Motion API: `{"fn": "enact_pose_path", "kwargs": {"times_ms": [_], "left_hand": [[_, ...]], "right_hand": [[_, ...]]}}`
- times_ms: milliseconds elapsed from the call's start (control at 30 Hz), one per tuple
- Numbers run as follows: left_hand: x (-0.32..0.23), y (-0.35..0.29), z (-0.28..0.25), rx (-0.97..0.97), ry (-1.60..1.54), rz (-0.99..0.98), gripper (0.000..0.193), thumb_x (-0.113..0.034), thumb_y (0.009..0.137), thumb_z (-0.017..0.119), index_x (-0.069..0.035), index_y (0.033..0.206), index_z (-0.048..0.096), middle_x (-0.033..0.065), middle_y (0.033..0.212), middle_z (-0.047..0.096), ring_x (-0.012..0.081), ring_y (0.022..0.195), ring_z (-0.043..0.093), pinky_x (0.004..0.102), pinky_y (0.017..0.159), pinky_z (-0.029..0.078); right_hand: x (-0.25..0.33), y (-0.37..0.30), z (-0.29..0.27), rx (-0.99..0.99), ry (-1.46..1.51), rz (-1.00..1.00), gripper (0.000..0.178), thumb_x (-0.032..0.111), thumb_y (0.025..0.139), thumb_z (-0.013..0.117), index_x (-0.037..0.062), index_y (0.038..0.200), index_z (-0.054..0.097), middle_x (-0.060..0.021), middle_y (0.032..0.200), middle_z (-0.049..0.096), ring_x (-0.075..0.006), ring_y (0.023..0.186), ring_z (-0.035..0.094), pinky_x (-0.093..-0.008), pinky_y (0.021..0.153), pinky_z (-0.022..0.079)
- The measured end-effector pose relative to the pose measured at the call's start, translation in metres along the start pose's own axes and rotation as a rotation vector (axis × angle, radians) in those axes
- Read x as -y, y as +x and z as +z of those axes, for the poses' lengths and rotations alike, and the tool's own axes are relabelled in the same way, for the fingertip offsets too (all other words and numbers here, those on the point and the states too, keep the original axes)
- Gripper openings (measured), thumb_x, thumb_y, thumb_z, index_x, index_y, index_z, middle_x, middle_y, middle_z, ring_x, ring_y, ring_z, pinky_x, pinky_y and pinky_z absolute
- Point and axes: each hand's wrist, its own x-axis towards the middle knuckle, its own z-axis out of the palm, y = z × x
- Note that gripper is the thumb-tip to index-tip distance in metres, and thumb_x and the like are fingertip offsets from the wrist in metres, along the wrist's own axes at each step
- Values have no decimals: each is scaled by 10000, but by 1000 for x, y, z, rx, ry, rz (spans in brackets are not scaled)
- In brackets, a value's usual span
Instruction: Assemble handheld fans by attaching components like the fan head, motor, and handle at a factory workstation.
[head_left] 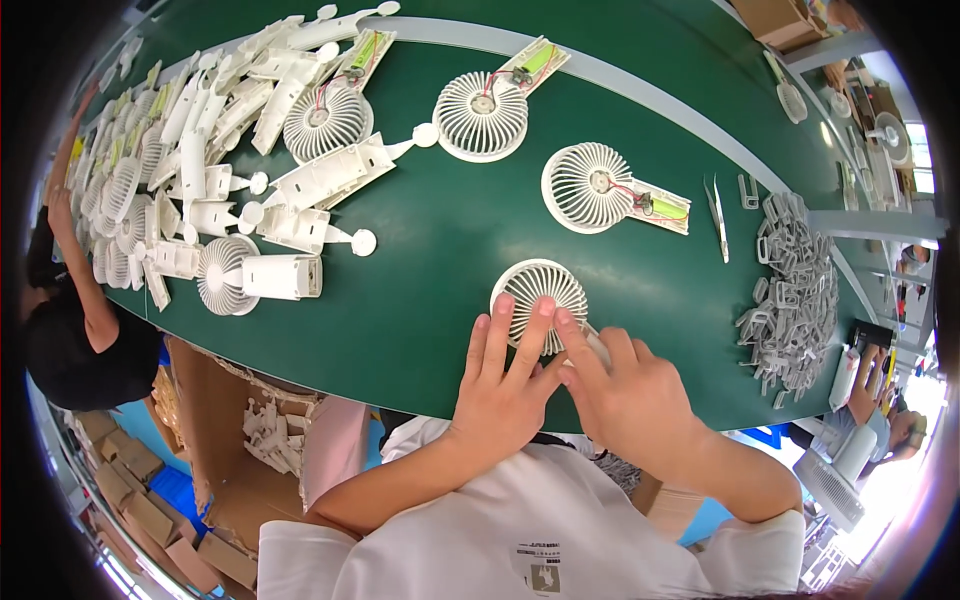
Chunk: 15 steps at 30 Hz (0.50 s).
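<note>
A white handheld fan [540,276] lies grille up near the table's front edge, its short handle pointing toward my right hand. My left hand [498,396] rests on the grille with fingers stretched and apart. My right hand [640,402] is closed around the handle, its index finger reaching onto the grille's edge; the palm hides most of the handle. Just beyond lies an opened fan half [588,187] with a green battery and red wires. A similar half [483,115] sits farther back. Metal tweezers [717,220] lie to the right.
Grey clip-like plastic parts [790,300] are heaped at the right. White handle shells [325,180] and fan grilles cover the left side. A cardboard box [225,440] with white parts stands below the table at left. Another person [85,330] works at the far left.
</note>
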Motion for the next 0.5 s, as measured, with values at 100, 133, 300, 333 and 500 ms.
{"fn": "enact_pose_path", "kwargs": {"times_ms": [100,133,300,333,500], "left_hand": [[2,3,-6,-3,19,44,388,-72,888,616,-173,1255,686,177,1617,323,493,1463,307,578,1113,384],[4,7,-8,-11,16,57,363,-94,878,649,-163,1232,695,199,1602,343,498,1458,315,571,1097,407],[21,6,-45,129,-243,78,272,-185,851,741,-48,1084,709,246,1534,420,531,1425,354,562,1084,422],[23,7,-51,171,-250,80,269,-218,851,758,-19,1026,708,248,1514,441,549,1413,361,572,1108,397],[16,43,-59,17,-92,265,352,-266,829,794,-69,1110,716,92,1409,596,448,1383,453,557,1065,424]], "right_hand": [[-1,1,-2,9,30,13,594,170,886,721,73,1441,533,-150,967,573,-288,685,642,-352,511,533],[-4,2,-2,-13,47,3,598,165,881,725,93,1444,536,-143,961,572,-288,678,642,-351,498,525],[-11,-6,-11,-118,163,78,635,190,839,772,144,1433,552,-163,1095,597,-347,894,649,-404,712,554],[-10,-9,-13,-200,102,67,644,202,822,789,156,1422,560,-172,1154,601,-367,984,640,-426,804,551],[-8,-28,-3,-259,260,207,610,197,777,810,-27,1298,587,-178,1213,623,-331,1060,635,-412,875,531]]}}
